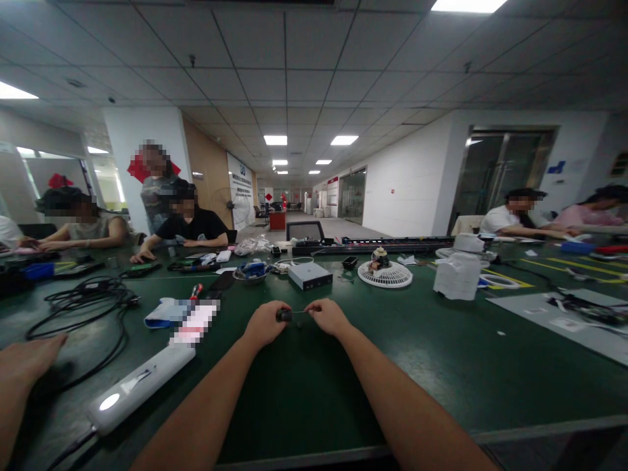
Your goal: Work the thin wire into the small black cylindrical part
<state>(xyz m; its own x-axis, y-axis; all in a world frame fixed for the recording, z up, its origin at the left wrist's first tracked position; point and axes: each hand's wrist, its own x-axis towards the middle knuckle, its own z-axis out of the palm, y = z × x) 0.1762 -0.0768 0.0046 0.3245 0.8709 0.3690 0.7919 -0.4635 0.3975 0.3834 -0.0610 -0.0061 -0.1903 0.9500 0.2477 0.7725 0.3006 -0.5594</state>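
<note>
My left hand (267, 324) is closed around a small dark rounded part (284, 315), which looks like a little motor, though its kind is not certain. From it a thin metal rod (299, 312) reaches across to my right hand (328, 316), whose thumb and fingers pinch the far end. Both hands are just above the green table (304, 392), near the middle. Beyond them lies a silver box-shaped drive (310, 275) with a dark front. A round white fan grille (385, 275) with a motor on it is further right.
A white power strip (142, 386), a coiled black cable (93, 294) and a red-handled tool (197, 290) lie left. Another person's hand (29, 363) rests at far left. White housing parts (457, 275) and a grey board (569, 320) are right. Several people sit across the table.
</note>
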